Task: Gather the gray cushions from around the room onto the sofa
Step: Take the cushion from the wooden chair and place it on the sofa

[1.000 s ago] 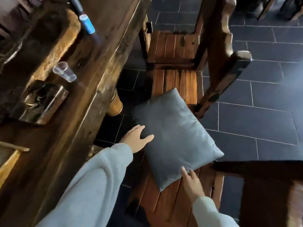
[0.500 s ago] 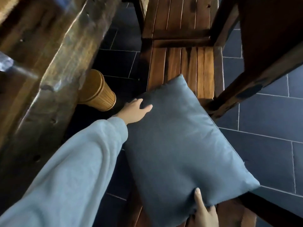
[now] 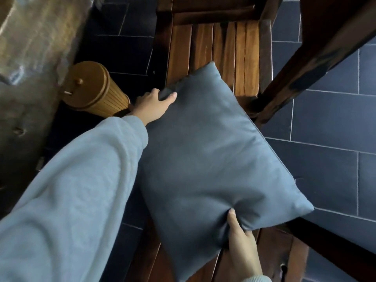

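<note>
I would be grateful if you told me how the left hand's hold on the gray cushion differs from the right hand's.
The left hand grips the gray cushion at its far corner, beside the wooden bin; the right hand pinches its near edge. The right thumb digs a dent into the fabric, while the left thumb lies flatter on top. Shared: both hold the same cushion with the thumb on top.

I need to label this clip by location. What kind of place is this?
Probably a rustic indoor dining or sitting area: a slatted wooden seat, a heavy rough wooden table beside it, and a dark tiled floor. The left hand and right hand grip a gray cushion.
</note>
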Available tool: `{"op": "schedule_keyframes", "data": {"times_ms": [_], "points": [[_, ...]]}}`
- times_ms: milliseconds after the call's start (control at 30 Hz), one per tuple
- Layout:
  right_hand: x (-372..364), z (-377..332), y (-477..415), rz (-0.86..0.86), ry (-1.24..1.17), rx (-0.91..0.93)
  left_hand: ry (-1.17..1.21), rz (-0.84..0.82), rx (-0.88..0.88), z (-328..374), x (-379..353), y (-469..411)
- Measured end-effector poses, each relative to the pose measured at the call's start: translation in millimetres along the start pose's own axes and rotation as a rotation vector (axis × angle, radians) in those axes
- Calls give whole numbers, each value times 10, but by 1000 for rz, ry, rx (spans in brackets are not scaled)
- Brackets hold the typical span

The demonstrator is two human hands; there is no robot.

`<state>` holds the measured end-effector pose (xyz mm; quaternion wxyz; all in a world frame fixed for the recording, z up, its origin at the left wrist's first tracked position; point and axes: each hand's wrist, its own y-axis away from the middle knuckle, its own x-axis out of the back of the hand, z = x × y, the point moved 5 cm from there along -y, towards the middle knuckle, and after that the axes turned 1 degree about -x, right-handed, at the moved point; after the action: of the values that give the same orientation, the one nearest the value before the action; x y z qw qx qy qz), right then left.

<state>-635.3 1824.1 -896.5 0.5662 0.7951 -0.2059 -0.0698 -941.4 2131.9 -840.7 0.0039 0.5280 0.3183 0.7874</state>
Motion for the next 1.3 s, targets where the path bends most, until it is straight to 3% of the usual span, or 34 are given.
{"op": "schedule_keyframes", "data": {"times_ms": [133, 333, 600, 800, 967, 1100, 1300], "points": [[-66, -70, 162, -75, -43, 24, -69, 41, -34, 56, 16, 115], [-51, -128, 276, -58, -63, 4, -191, 100, -75, 72, 168, 558], [204, -307, 742, -26, -50, 124, 196, 199, -78, -344, 994, 1640], [290, -952, 1938, -42, 57, 443, 429, 357, -41, -793, 2165, 2769], [701, -1382, 3449, 3, 147, 752, 661, 463, -116, -1113, 3123, 3982], [1101, -1410, 4118, 70, 102, 876, 783, 451, -180, -1354, 3305, 4618], [1926, -836, 5441, 110, 36, 1036, 909, 403, -274, -1714, 3454, 5840]]}}
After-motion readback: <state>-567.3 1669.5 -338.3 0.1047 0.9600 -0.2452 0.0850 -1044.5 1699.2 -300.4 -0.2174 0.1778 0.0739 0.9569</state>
